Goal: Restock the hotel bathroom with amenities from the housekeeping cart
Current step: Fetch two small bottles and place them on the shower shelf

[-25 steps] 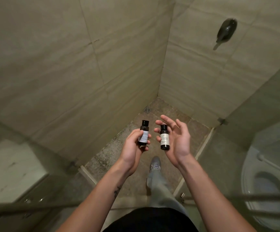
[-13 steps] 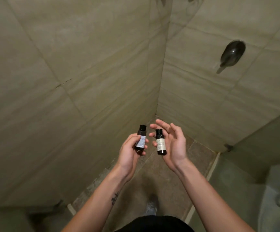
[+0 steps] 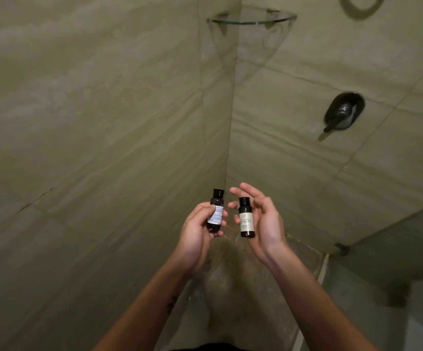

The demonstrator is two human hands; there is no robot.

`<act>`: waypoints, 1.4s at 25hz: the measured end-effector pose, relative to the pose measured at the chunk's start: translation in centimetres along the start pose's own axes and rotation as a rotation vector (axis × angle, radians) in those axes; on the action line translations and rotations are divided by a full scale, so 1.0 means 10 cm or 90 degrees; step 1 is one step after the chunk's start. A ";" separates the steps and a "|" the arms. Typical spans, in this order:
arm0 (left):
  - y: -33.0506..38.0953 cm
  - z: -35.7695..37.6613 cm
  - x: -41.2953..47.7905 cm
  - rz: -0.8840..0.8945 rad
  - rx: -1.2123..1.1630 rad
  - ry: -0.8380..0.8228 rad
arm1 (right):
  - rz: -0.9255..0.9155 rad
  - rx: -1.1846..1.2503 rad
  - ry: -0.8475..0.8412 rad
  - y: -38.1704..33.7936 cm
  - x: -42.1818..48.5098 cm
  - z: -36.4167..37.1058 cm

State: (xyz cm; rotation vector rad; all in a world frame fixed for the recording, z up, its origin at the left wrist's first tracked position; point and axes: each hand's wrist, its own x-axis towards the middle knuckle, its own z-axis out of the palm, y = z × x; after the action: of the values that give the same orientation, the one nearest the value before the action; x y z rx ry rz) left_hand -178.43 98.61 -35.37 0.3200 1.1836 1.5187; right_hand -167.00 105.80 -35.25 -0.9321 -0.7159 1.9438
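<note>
1. The left hand (image 3: 197, 231) has its fingers curled round the blue-label bottle (image 3: 216, 210) and holds it upright in front of the shower corner. The label's print is too small to read.
2. The right hand (image 3: 263, 224) holds the cream-label bottle (image 3: 245, 217) upright just beside it, with the lower fingers wrapped behind and the upper fingers stretched loose.
3. Neither bottle is placed yet. The glass shelf (image 3: 252, 20) high in the corner looks like the likely spot.
4. The cart is out of view, and the dim floor is hard to make out.
</note>
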 end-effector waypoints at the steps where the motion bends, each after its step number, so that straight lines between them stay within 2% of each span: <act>1: 0.05 0.03 0.14 0.001 -0.004 -0.011 | -0.004 0.001 0.003 -0.04 0.14 0.04; 9: 0.88 0.30 1.58 0.011 -0.052 -0.113 | -0.077 0.044 0.022 -0.60 1.43 0.65; 19: 1.95 0.82 2.64 0.071 -0.039 -0.215 | -0.211 0.052 -0.022 -1.40 2.38 1.30; 29: 2.51 1.52 3.39 0.217 0.041 -0.229 | -0.271 0.039 -0.081 -2.30 3.18 1.39; 35: 2.84 2.05 3.82 0.269 0.072 -0.164 | -0.268 0.031 -0.156 -2.91 3.76 1.48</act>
State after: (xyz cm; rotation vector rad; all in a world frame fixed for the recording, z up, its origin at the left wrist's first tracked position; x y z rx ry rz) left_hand -192.73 145.29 -18.08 0.8603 1.0382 1.7093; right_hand -180.09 150.51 -17.56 -0.4689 -0.9188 1.7011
